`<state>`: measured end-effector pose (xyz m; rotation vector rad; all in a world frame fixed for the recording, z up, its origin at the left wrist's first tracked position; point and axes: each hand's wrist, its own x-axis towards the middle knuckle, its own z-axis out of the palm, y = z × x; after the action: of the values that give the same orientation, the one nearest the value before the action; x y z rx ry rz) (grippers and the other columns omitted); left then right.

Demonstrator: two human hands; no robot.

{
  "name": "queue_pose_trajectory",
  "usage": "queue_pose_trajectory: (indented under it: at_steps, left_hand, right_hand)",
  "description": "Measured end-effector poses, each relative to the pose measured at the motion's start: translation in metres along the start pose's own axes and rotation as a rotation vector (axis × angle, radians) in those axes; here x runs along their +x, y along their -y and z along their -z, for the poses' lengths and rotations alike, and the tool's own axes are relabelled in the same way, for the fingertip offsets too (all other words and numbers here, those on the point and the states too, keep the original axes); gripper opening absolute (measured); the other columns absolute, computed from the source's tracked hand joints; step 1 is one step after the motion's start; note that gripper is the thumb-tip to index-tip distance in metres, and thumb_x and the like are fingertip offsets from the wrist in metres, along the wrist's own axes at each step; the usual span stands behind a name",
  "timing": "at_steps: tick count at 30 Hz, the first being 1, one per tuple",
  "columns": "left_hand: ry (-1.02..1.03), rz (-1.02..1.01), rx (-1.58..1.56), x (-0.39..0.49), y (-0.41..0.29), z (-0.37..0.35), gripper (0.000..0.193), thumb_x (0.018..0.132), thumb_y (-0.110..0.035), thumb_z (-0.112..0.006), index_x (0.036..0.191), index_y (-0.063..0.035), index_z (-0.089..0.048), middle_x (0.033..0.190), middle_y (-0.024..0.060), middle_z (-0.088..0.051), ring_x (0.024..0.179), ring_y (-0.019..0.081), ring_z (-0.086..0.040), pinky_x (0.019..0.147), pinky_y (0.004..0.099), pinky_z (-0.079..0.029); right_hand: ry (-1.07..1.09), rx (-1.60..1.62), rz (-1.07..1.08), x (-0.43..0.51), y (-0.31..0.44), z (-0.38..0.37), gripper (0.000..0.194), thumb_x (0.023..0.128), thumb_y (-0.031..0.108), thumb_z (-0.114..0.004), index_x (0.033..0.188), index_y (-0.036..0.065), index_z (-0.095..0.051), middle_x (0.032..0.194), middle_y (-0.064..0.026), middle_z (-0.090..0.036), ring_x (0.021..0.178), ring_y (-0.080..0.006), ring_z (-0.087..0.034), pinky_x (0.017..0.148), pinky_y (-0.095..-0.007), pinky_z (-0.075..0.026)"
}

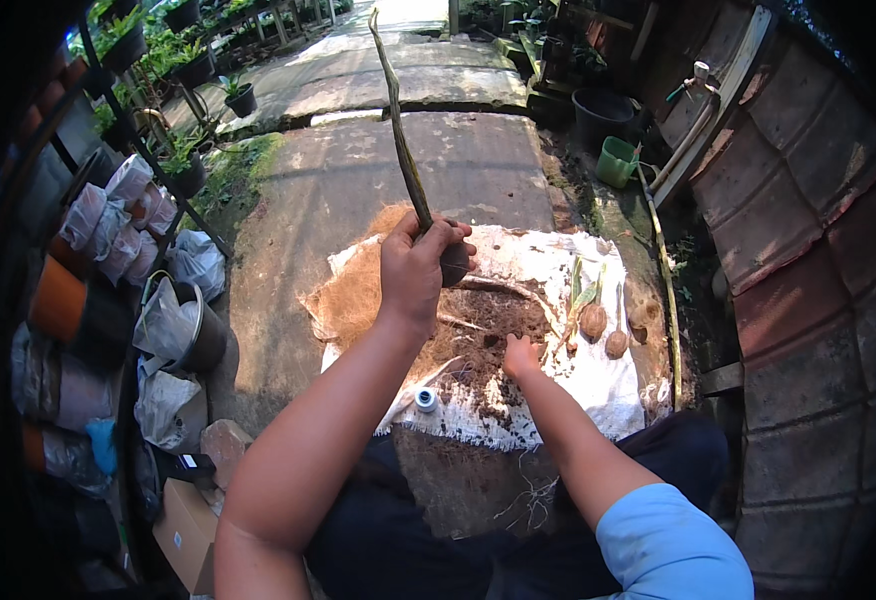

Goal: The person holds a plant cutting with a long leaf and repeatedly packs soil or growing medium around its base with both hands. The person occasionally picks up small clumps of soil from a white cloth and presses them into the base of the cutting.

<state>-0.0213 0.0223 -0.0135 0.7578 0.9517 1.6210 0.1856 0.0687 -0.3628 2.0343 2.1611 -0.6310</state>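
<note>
My left hand (417, 259) is closed round the dark lower end of a long twisted stick of wood (400, 131), which stands up and leans away from me. A dark rounded lump (454, 264) shows at its base, partly behind my fingers. My right hand (522, 355) reaches into a heap of brown soil and fibre (475, 352) on a white woven sack (610, 382); whether its fingers grip anything is hidden. Left of the heap lies tan coconut-like fibre (352, 289). A white spool of thread (426, 399) stands near the sack's front edge. Two round brown sprouted nuts or bulbs (592, 321) lie at the right.
Pale root-like branches (517, 289) lie across the sack. At the left stand a black bucket (205, 337) holding plastic, wrapped bundles (127, 217) and a cardboard box (187, 532). A green container (618, 161), a long pole (663, 277) and a tiled wall (805, 322) are at the right.
</note>
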Motion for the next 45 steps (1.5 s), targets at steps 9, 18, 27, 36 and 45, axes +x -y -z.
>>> queue_pose_trajectory:
  at_steps: [9,18,27,36,45]
  left_hand:
    - [0.040,0.062,0.044,0.004,0.002,0.012,0.013,0.093,-0.011,-0.063,0.099,-0.0003,-0.059,0.093,0.0123,-0.070,0.075,0.0178,-0.070,0.065,0.0314,-0.061]
    - [0.055,0.090,0.066,-0.001,0.003,0.014,0.017,0.090,-0.009,-0.065,0.103,0.0003,-0.058,0.096,0.0136,-0.070,0.078,0.0200,-0.071,0.068,0.0336,-0.061]
    - [0.295,0.085,-0.051,0.002,0.012,0.020,0.037,0.087,-0.004,-0.071,0.119,-0.0009,-0.053,0.108,0.0121,-0.067,0.095,0.0205,-0.069,0.085,0.0352,-0.059]
    - [0.348,0.019,0.121,-0.007,0.006,0.014,0.053,0.081,-0.002,-0.082,0.121,-0.0041,-0.048,0.122,0.0150,-0.066,0.108,0.0205,-0.067,0.088,0.0320,-0.058]
    - [0.304,0.048,0.226,-0.007,0.012,0.011,0.058,0.081,-0.003,-0.082,0.129,-0.0046,-0.049,0.111,0.0068,-0.064,0.095,0.0161,-0.066,0.077,0.0316,-0.060]
  right_hand:
    - [0.256,-0.244,0.243,0.007,0.036,0.119,0.031,0.077,0.019,-0.070,0.098,-0.003,-0.074,0.108,-0.0237,-0.072,0.103,-0.0355,-0.070,0.088,-0.0414,-0.058]
    - [0.218,-0.234,0.656,-0.028,0.072,0.243,0.032,0.075,0.019,-0.080,0.106,0.012,-0.075,0.100,-0.0110,-0.075,0.094,-0.0286,-0.071,0.084,-0.0382,-0.056]
    - [0.244,0.939,0.455,-0.137,0.098,0.328,0.028,0.087,0.017,-0.081,0.095,-0.004,-0.064,0.088,-0.0072,-0.068,0.076,-0.0130,-0.066,0.067,-0.0267,-0.051]
    - [0.039,0.976,0.505,-0.138,0.079,0.335,0.035,0.094,0.037,-0.074,0.100,0.002,-0.073,0.082,0.0027,-0.066,0.074,-0.0054,-0.055,0.067,-0.0247,-0.045]
    - [-0.001,0.995,0.670,-0.126,0.079,0.325,0.033,0.103,0.033,-0.061,0.102,0.001,-0.069,0.086,0.0004,-0.066,0.078,-0.0070,-0.057,0.073,-0.0258,-0.047]
